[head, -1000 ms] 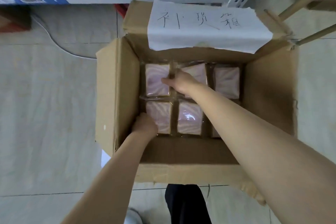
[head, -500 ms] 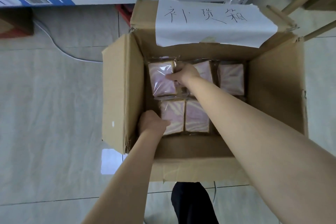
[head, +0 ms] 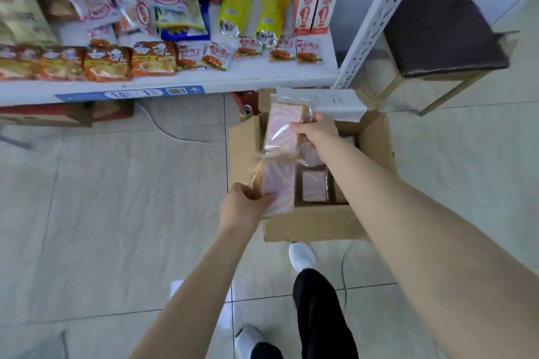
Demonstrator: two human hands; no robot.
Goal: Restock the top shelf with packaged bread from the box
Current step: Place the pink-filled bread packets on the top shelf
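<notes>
An open cardboard box [head: 309, 226] stands on the tiled floor below a white shelf. My right hand [head: 316, 130] grips one clear-wrapped pack of pink marbled bread [head: 281, 131], lifted above the box's far left corner. My left hand [head: 243, 207] holds a second bread pack [head: 277, 185], raised over the box's near left side. More bread packs [head: 313, 185] lie inside the box, partly hidden by my right forearm.
A white shelf [head: 256, 79] above the box carries several snack packets and red cartons. A perforated white upright [head: 370, 14] stands at its right end. A dark cushioned stool [head: 443, 35] sits to the right. My feet in white shoes [head: 302, 256] stand just before the box.
Both hands have closed on bread packs and lifted them up out of the box. The view has pulled back and tilted up, and the stocked shelf has come into sight.
</notes>
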